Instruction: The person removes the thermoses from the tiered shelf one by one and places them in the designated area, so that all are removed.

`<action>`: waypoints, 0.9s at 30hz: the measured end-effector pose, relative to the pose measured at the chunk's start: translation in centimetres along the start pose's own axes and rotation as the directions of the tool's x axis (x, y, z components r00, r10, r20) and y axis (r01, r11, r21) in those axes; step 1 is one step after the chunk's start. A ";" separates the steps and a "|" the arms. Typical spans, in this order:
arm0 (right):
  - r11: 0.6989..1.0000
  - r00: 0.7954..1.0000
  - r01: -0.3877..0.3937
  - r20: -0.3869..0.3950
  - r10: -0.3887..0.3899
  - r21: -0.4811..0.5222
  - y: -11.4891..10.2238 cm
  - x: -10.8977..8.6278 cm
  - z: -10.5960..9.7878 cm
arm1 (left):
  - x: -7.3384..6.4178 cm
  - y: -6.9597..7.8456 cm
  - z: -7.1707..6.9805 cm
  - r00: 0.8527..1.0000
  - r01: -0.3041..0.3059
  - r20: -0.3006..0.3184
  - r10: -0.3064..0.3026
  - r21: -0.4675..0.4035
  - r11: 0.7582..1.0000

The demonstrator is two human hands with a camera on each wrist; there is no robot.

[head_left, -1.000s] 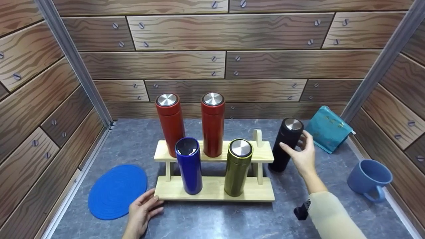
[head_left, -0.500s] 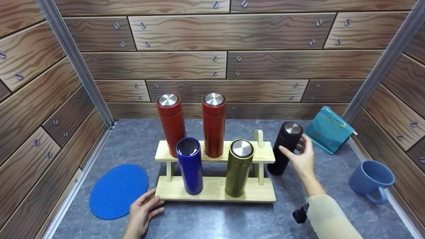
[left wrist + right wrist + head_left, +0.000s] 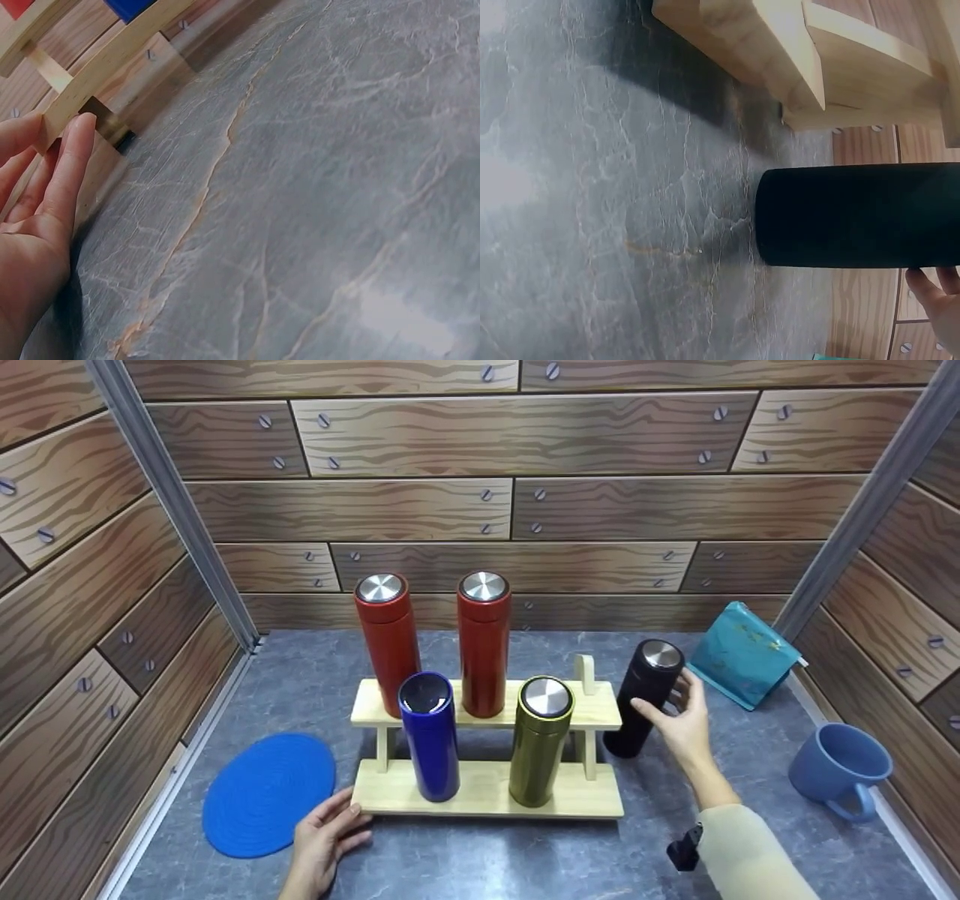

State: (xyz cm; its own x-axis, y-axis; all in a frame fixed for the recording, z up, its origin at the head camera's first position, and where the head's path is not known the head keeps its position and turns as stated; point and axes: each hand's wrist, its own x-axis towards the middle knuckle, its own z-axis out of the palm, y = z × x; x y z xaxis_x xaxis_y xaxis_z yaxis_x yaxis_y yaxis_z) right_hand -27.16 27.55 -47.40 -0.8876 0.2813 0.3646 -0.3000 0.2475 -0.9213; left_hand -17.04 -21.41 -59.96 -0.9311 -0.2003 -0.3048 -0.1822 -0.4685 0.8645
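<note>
My right hand (image 3: 684,727) grips an upright black thermos (image 3: 646,694), thumb and fingers on opposite sides of its body. In the right wrist view the thermos (image 3: 855,216) has its base close to the tabletop, right beside the wooden stand. My left hand (image 3: 319,836) pinches the left front corner of the two-tier wooden stand (image 3: 480,772) at its lower board. On the upper tier stand a red thermos (image 3: 390,652) and another red thermos (image 3: 484,660). A blue thermos (image 3: 433,750) and an olive-green thermos (image 3: 537,754) stand on the lower tier.
A round blue mat (image 3: 268,795) lies left of the stand. Towards the back right is a teal pouch (image 3: 742,656), with a blue mug (image 3: 832,769) in front of it near the right wall. Wood-patterned panels (image 3: 480,510) enclose the grey tabletop (image 3: 480,859).
The right hand has brought the black thermos slightly down and nearer to me, beside the stand. The left hand stays at the stand's corner, and the other thermoses have not moved.
</note>
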 end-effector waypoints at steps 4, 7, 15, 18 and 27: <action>1.000 0.999 -0.017 0.030 0.017 -0.007 0.0 0.1 -0.5 | 0.1 0.1 0.1 1.000 0.004 0.000 -0.004 0.005 1.000; 1.000 0.999 -0.015 0.040 0.015 -0.001 0.0 0.2 -1.0 | 0.1 0.1 0.1 1.000 0.003 -0.001 -0.003 0.010 1.000; 0.999 0.998 0.032 0.045 -0.033 0.023 0.3 -0.1 -2.3 | 0.2 0.1 0.1 1.000 0.007 -0.007 -0.007 0.011 1.000; 0.999 0.998 0.042 0.055 -0.042 0.008 0.2 -0.3 -2.8 | 0.2 0.0 0.0 1.000 0.007 -0.002 -0.007 -0.002 1.000; 0.998 0.991 0.061 0.116 -0.062 0.013 0.7 -0.6 -4.8 | 0.1 0.0 -0.2 1.000 -0.013 0.027 0.013 -0.011 1.000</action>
State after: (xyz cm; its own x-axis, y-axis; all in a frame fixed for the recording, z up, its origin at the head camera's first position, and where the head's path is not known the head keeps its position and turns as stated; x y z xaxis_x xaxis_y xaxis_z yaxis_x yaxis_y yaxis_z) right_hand -25.18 32.03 -47.62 -0.9017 0.1564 0.4031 -0.3583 0.2518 -0.8990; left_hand -17.06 -21.57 -60.03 -0.9416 -0.1832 -0.2825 -0.1666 -0.4755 0.8638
